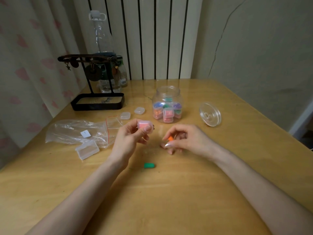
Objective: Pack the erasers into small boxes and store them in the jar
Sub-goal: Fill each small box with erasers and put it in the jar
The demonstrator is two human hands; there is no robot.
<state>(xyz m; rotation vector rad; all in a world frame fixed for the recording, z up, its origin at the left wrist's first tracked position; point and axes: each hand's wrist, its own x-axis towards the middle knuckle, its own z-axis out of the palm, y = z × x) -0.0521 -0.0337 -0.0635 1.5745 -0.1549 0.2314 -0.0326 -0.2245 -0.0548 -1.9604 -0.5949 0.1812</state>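
Observation:
My left hand holds a small clear box with a pink eraser inside, lifted above the table. Pinched between thumb and fingers of my right hand is an orange eraser, just over the tabletop. A green eraser lies loose on the table between my forearms. The clear jar stands open behind my hands, holding several filled small boxes. Its lid rests upside down to the right. Two empty small boxes sit left of the jar.
A crumpled zip bag and a larger clear rectangular box lie at the left. A black stand with a tray and bottles fills the back left corner. The wooden table ends at a wall and radiator behind.

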